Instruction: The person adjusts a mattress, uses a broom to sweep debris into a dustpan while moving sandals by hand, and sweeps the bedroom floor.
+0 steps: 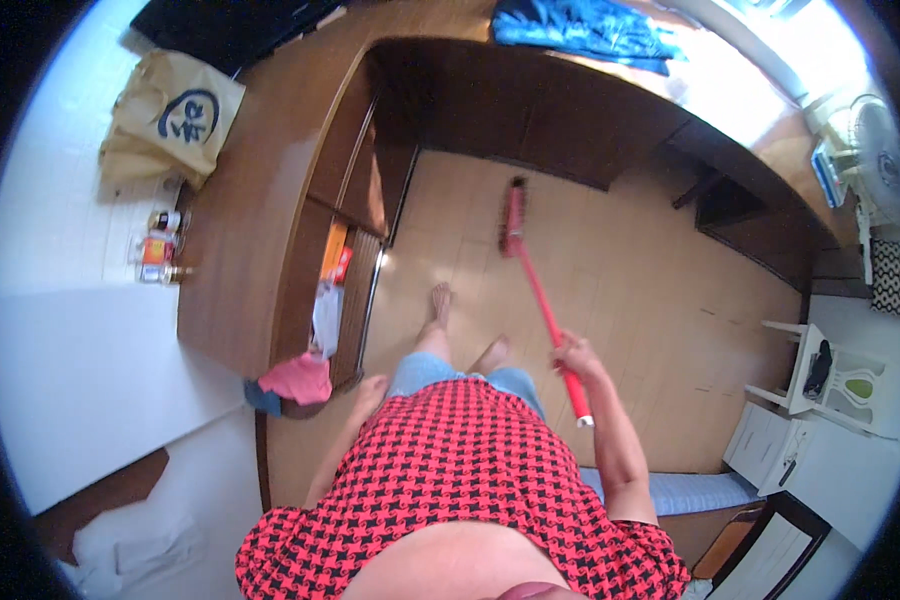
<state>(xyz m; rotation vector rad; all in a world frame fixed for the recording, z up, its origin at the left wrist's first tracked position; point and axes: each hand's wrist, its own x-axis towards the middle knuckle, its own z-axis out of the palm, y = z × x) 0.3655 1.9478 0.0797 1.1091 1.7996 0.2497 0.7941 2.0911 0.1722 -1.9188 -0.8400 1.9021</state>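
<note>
My right hand (576, 356) grips the red handle of a broom (544, 300) near its upper end. The broom reaches forward over the wood-look floor (600, 255), and its red head with dark bristles (514, 217) is slightly blurred, ahead of my bare feet. At my left side, by the hip, hangs my left hand (373, 390), away from the broom. Its fingers are too small and partly hidden to judge. Just left of it, a pink cloth (300, 379) hangs at the end of the wooden cabinet.
A brown wooden counter (232, 255) with open shelves runs along the left and curves across the front. Blue plastic (585, 30) and a fan (881, 157) rest on it. At right are a white chair (806, 367) and a white drawer unit (757, 439); a bed edge (690, 491) lies behind.
</note>
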